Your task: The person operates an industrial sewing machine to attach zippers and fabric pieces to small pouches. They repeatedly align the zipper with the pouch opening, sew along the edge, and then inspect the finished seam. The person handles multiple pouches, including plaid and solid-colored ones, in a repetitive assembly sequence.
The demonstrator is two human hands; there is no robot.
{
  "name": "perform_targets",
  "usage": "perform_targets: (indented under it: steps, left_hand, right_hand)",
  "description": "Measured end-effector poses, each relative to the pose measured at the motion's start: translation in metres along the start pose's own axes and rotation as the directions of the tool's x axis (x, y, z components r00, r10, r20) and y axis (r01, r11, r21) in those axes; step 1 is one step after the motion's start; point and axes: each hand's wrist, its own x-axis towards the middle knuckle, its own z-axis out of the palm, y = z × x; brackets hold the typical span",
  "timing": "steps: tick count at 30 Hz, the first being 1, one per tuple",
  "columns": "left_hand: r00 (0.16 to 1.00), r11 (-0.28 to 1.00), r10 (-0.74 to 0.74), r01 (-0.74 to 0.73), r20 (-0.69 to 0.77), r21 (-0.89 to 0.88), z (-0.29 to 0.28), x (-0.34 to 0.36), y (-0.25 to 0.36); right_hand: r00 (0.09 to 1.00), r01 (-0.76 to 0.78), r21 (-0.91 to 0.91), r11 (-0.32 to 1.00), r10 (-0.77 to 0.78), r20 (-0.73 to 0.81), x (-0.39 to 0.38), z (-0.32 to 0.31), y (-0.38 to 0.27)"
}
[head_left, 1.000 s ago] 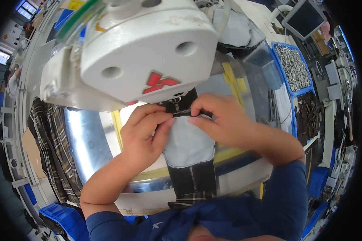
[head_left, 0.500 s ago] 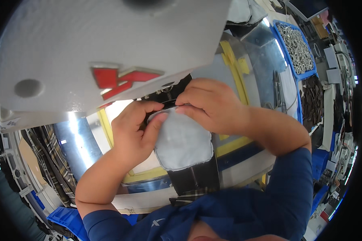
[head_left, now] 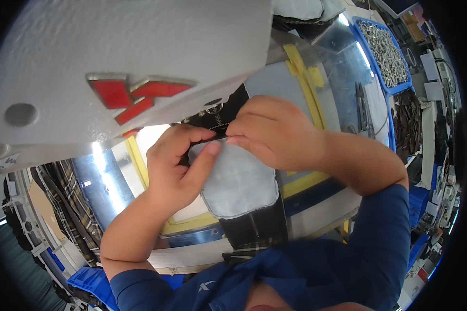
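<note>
A light grey fabric panel (head_left: 239,181) with rounded corners lies over a black fabric strap (head_left: 249,228) in front of me. My left hand (head_left: 179,160) pinches the panel's far left edge between thumb and forefinger. At the far edge, just right of it, my right hand (head_left: 272,132) pinches the same panel with bent fingers. Black fabric with metal fittings (head_left: 213,111) stretches beyond my fingertips, under the white sewing machine head (head_left: 140,46) with its red emblem. The machine's needle area is hidden from me.
Yellow tape (head_left: 306,85) edges the work surface. At the far right stands a blue tray (head_left: 409,85) of metal rings, with scissors (head_left: 361,106) nearer. Plaid fabric (head_left: 70,192) hangs at left, above a blue crate (head_left: 91,282). More grey panels (head_left: 301,9) lie at the back.
The view has shifted slightly, so the machine head sits further left. Both hands keep their pinch on the grey panel's far edge, with the fingertips a little closer together.
</note>
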Motion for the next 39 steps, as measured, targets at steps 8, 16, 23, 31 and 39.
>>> perform_targets:
  steps: [8, 16, 23, 31, 39]
  left_hand:
    - [0.983, 0.981, 0.185, -0.183, -0.021, 0.067, -0.008, -0.005, 0.008]
    - [0.851, 0.852, 0.521, -0.515, -0.064, 0.097, -0.018, -0.016, 0.004]
    - [0.908, 0.911, 0.411, -0.412, -0.080, 0.010, -0.017, -0.019, 0.005]
    - [0.967, 0.967, 0.254, -0.254, -0.035, -0.001, -0.011, -0.007, 0.015]
    - [0.975, 0.975, 0.224, -0.224, -0.012, 0.009, -0.008, -0.007, 0.013]
  right_hand:
    - [0.973, 0.225, -0.190, 0.955, -0.212, 0.088, -0.004, -0.019, -0.008]
    - [0.820, 0.512, -0.240, 0.825, -0.553, -0.148, 0.000, -0.018, -0.006]
    - [0.843, 0.506, -0.140, 0.851, -0.522, -0.129, -0.001, -0.023, -0.006]
    - [0.905, 0.400, -0.102, 0.911, -0.410, -0.112, -0.003, -0.017, -0.003]
    - [0.941, 0.316, -0.049, 0.947, -0.320, -0.109, -0.004, -0.014, -0.005]
